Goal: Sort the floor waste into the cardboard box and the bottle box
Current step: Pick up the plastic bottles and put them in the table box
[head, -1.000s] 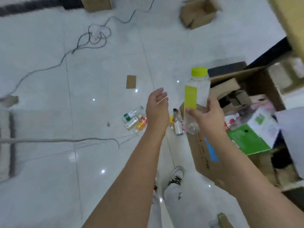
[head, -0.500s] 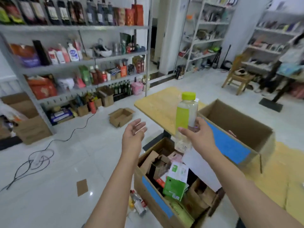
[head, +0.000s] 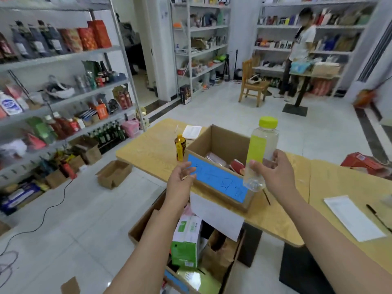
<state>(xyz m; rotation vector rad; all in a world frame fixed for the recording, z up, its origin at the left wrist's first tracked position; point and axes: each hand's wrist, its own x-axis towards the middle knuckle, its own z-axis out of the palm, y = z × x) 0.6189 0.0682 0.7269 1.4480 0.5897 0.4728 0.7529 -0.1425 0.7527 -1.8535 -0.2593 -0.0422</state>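
Observation:
My right hand (head: 275, 172) grips a clear plastic bottle (head: 262, 149) with a yellow-green cap and label, upright, at the near right corner of the bottle box (head: 218, 179). That box is brown cardboard with a blue label and stands on the wooden table (head: 148, 151); some items lie inside it. My left hand (head: 180, 181) hovers empty with fingers apart, just left of the blue label. On the floor below the table edge sits the cardboard box (head: 142, 223), filled with flattened cartons, one green and white.
An orange bottle (head: 180, 148) stands on the table left of the bottle box. Papers and pens lie on the table at right. A small open carton (head: 113, 174) and a cable lie on the floor. Shelves line the walls. A person stands far right by a chair (head: 252, 85).
My view has lifted from the floor to the table. My right hand has carried the bottle up beside the bottle box; my left hand stays empty and has risen with it.

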